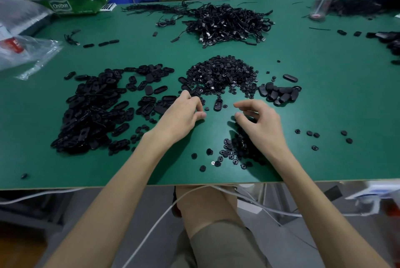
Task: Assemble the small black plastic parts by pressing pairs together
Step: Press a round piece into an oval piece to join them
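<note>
Barely started, I judge: about nine closed ovals (279, 94) lie just right of the round buttons (220, 75) heaped at the middle of the table (313, 116). Open shells (93, 112), too many to count, wait toward its left edge. One single shell (218, 104) lies between the hands. The left hand (184, 114) and right hand (257, 120) hover loosely curled, apparently empty.

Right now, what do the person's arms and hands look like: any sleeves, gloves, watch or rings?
The left forearm and right forearm are bare, with no sleeves in view. The left hand and right hand wear no gloves; no watch, bracelet or ring shows. There are no markings or cables on them.
</note>
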The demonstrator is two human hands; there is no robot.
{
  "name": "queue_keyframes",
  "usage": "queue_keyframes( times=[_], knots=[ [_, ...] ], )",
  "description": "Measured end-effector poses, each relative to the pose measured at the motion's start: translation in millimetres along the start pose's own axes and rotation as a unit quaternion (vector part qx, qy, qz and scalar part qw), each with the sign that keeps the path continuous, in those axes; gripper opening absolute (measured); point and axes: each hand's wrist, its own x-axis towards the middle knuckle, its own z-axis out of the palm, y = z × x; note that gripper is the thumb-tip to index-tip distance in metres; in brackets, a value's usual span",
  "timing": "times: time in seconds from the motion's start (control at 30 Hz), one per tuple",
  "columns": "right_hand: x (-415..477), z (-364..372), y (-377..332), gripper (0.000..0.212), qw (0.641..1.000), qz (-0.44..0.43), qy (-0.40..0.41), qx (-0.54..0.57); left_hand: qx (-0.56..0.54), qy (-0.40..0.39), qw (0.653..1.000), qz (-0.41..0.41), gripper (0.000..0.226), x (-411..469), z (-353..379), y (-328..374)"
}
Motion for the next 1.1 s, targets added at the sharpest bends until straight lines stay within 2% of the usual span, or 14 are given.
queue_keyframes(
  times=[0.1, 0.3, 0.4, 0.6, 0.77, 0.93, 1.1],
  knots=[
    [-0.2, -0.4, -0.3, 0.023, 1.000, -0.008, -0.003, -0.005, -0.012, 0.010, 1.000, 0.002, 0.019, 1.7, 5.3, 7.2],
    [-0.4, -1.5, -1.7, 0.018, 0.999, -0.050, -0.002, -0.005, -0.180, 0.019, 0.983, 0.043, 0.015, 6.3, 16.6, 42.0],
    [0.9, -2.4, 0.5, 0.011, 0.998, -0.051, 0.024, 0.005, -0.254, 0.007, 0.966, 0.044, 0.018, 10.8, 19.8, 51.0],
    [2.2, -0.8, 2.0, 0.007, 0.999, -0.030, 0.028, 0.009, -0.405, -0.055, 0.913, -0.010, 0.020, 16.1, 19.1, 39.0],
    [3.3, -0.2, 3.3, 0.006, 0.999, -0.018, 0.027, 0.004, -0.446, -0.057, 0.893, -0.012, 0.021, 15.3, 25.4, 34.1],
    [2.6, 0.2, 1.7, 0.011, 0.999, -0.012, 0.028, 0.011, -0.455, -0.049, 0.889, 0.013, 0.020, 13.8, 30.2, 30.1],
    [1.4, -1.1, 1.2, 0.008, 0.998, -0.009, 0.048, 0.039, -0.485, -0.054, 0.873, 0.011, 0.033, 14.5, 32.2, 24.6]
  ],
)
